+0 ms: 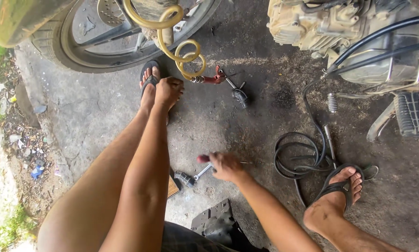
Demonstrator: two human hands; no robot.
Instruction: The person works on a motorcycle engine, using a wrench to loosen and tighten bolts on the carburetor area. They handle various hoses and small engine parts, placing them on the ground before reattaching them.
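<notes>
R hand (226, 166) down on the concrete floor (246, 126), fingers curled shut around a red-handled screwdriver (204, 159); red grip sticks out on the thumb side, thin shaft pokes out the other. Socket wrench (190, 177) lies just beside it, touching or not: can't tell. L hand (168, 91) hangs limp over the left foot in a flip-flop (149, 77), fingers loosely bent, holding nothing. Near it: yellow coiled air hose (183, 53) w/ red air gun (215, 78), T-handle wrench (237, 91) next to that. Black cable loop (295, 158) by the right foot. Motorcycle wheel (79, 42) top left, engine (312, 23) top right.
</notes>
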